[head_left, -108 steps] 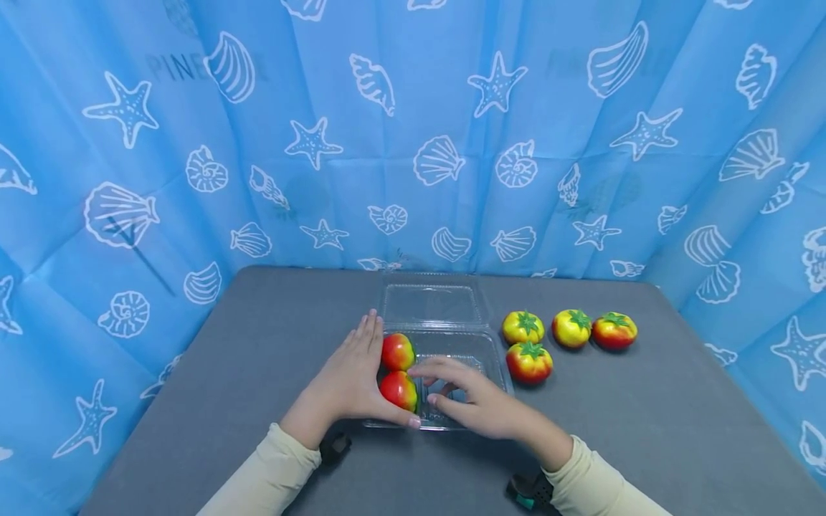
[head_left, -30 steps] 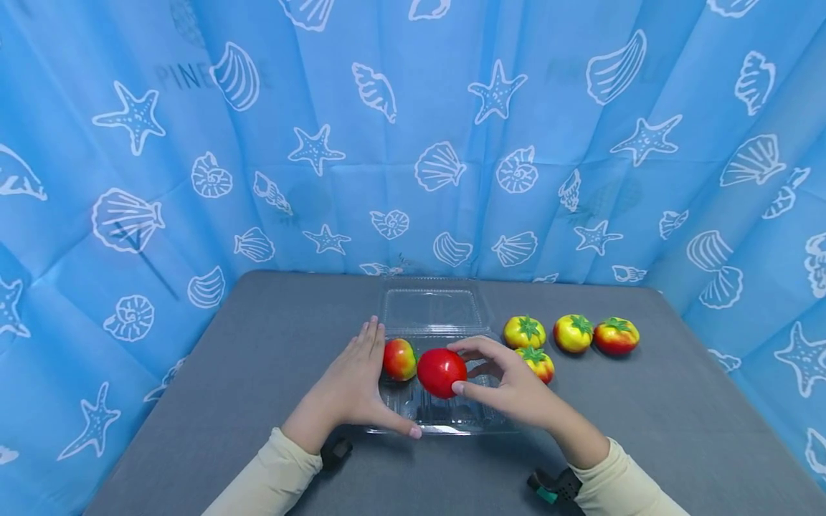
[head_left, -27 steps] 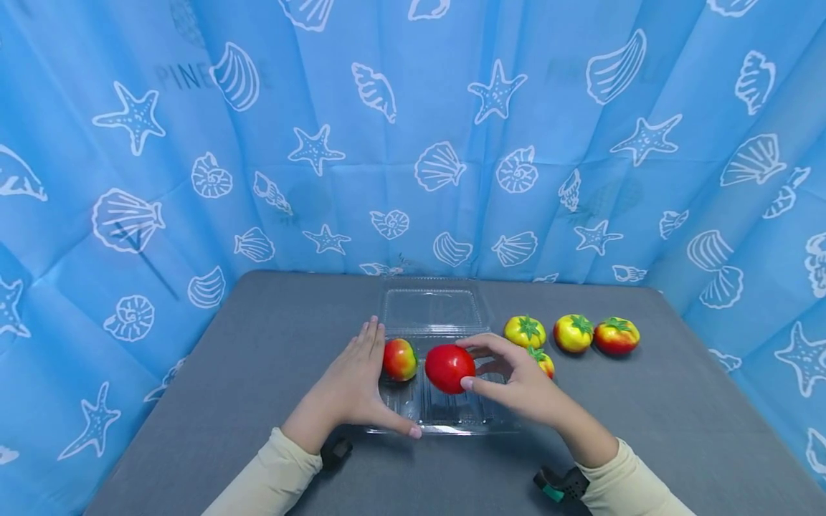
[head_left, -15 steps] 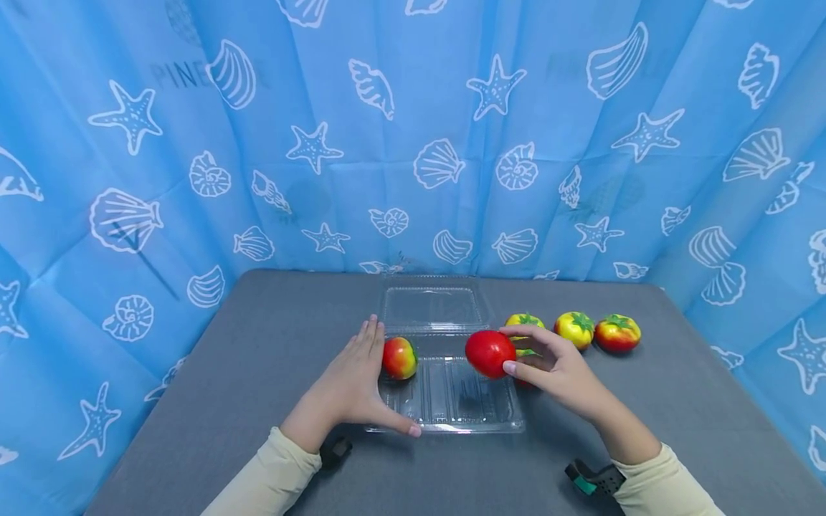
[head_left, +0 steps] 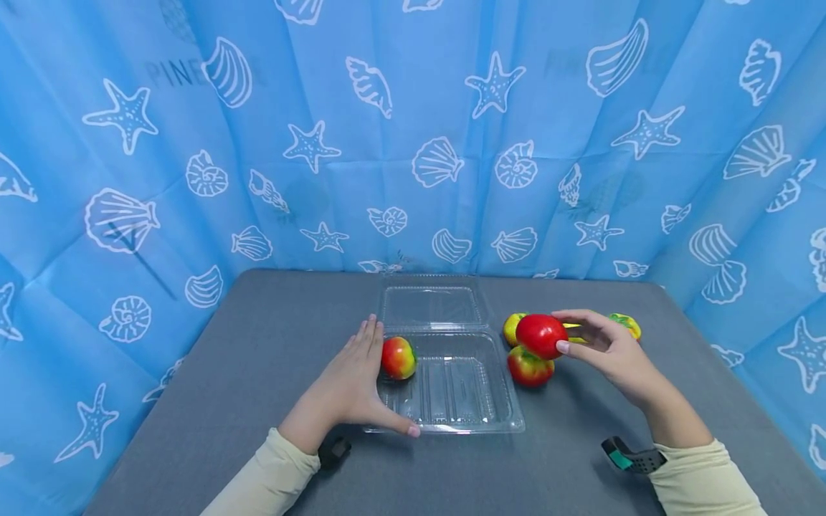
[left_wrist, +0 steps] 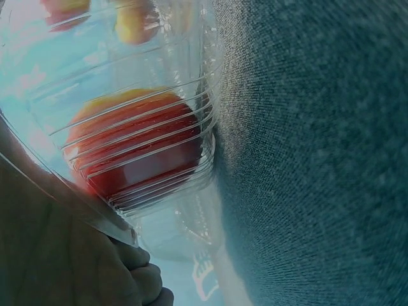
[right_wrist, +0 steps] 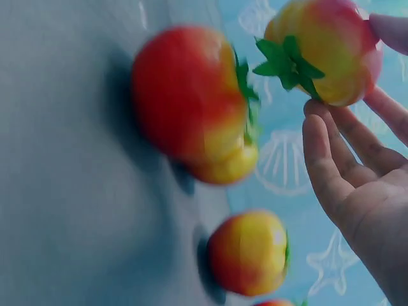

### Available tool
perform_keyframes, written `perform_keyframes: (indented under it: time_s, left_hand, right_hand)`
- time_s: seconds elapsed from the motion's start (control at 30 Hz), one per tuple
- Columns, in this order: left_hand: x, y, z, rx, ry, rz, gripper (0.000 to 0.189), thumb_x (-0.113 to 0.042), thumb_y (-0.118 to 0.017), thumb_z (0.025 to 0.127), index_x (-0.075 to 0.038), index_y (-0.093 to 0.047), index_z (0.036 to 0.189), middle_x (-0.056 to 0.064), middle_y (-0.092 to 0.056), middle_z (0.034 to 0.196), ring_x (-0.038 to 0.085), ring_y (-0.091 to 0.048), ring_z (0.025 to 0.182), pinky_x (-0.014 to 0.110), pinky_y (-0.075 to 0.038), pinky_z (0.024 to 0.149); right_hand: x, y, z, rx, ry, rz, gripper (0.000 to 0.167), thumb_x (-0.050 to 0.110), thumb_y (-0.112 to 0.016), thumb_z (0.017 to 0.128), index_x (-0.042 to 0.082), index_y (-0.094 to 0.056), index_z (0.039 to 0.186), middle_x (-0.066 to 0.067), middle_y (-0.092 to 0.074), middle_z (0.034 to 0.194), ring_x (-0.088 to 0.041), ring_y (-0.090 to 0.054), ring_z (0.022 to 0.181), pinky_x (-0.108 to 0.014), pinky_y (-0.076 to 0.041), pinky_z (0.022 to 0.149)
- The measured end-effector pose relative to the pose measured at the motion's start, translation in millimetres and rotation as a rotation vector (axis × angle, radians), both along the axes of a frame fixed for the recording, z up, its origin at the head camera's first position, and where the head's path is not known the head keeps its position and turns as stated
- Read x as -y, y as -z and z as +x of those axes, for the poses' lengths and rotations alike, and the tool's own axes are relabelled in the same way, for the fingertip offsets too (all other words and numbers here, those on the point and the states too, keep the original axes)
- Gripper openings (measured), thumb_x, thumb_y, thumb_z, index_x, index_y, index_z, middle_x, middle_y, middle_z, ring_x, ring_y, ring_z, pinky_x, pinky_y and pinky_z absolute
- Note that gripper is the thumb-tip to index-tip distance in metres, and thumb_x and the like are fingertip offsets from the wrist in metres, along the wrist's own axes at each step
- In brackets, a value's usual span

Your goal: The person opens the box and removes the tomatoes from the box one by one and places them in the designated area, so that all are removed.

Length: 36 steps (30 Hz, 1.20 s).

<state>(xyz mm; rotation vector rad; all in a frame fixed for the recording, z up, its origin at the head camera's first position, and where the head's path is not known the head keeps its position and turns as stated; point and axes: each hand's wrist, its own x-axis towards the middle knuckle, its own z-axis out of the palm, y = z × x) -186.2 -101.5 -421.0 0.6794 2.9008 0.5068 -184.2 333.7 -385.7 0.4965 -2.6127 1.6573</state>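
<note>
My right hand point(head_left: 609, 351) pinches a toy tomato point(head_left: 540, 336) between thumb and fingers, red end to the left. The right wrist view shows the green leaf star on this held tomato point(right_wrist: 319, 54). It hangs above the table, over other tomatoes. My left hand point(head_left: 348, 383) lies with straight fingers along the left side of a clear plastic clamshell box point(head_left: 510, 401), thumb at its front edge. One red-yellow tomato point(head_left: 399, 358) sits inside the box at the left, near that hand. In the left wrist view the same tomato point(left_wrist: 137, 143) shows through the ribbed wall.
A red-yellow tomato point(head_left: 530, 368) stands just right of the box, with a yellow one point(head_left: 513, 330) behind it. Another tomato point(head_left: 627, 325) is half hidden behind my right hand. The box's lid point(head_left: 431, 304) lies folded back. Behind the grey table point(head_left: 290, 308) hangs a blue curtain point(head_left: 413, 143).
The front tomato of the two in the box has been lifted out by my right hand and carried right, past the box's edge. The left hand has stayed put.
</note>
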Motion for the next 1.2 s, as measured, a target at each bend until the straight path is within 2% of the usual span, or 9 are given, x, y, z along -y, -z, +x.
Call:
perform_keyframes:
  time_s: [0.1,0.33,0.57,0.9,1.2]
  left_hand:
    - [-0.2,0.1,-0.1,-0.004,0.002,-0.006,0.165,-0.106,-0.063,0.052,-0.007,-0.004,0.171,0.013,0.007,0.179,0.034,0.0,0.167,0.053,-0.019,0.134]
    - [0.3,1.6,-0.5,-0.007,0.003,0.013,0.164,-0.104,-0.066,0.053,-0.005,-0.009,0.171,0.016,0.003,0.179,0.036,-0.001,0.167,0.055,-0.02,0.133]
    - [0.7,0.4,0.1,-0.004,0.005,0.017,0.161,-0.1,-0.07,0.056,-0.005,-0.009,0.171,0.015,0.004,0.179,0.035,-0.001,0.168,0.054,-0.02,0.134]
    - [0.9,0.7,-0.6,0.001,0.003,0.014,0.159,-0.098,-0.071,0.057,-0.005,-0.009,0.171,0.015,0.005,0.179,0.035,-0.002,0.167,0.054,-0.02,0.134]
    - [1.4,0.6,0.0,0.005,0.006,0.009,0.162,-0.103,-0.066,0.055,-0.008,-0.005,0.171,0.013,0.009,0.178,0.035,0.0,0.167,0.053,-0.019,0.134]
  right_hand:
    - [-12,4.1,-4.0,0.012,0.001,-0.004,0.045,0.01,-0.068,0.103,0.005,-0.056,0.146,0.012,-0.061,0.136,-0.006,-0.067,0.117,-0.03,-0.065,0.086]
    - [-38,19.2,-12.8,0.034,0.002,-0.018,0.041,0.005,-0.066,0.103,0.002,-0.058,0.143,0.017,-0.063,0.132,0.001,-0.068,0.115,-0.021,-0.062,0.089]
    - [-58,24.8,-14.8,0.092,-0.009,-0.084,0.041,0.003,-0.062,0.104,0.007,-0.058,0.145,0.012,-0.06,0.136,-0.002,-0.066,0.116,-0.026,-0.064,0.089]
    - [-72,23.9,-12.3,0.066,0.022,0.041,0.043,0.007,-0.064,0.104,0.005,-0.055,0.146,0.017,-0.059,0.132,0.002,-0.064,0.114,-0.026,-0.064,0.087]
    - [-79,27.6,-13.0,0.12,0.033,0.071,0.042,0.009,-0.067,0.103,0.006,-0.056,0.144,0.02,-0.055,0.132,0.0,-0.068,0.109,-0.026,-0.064,0.086]
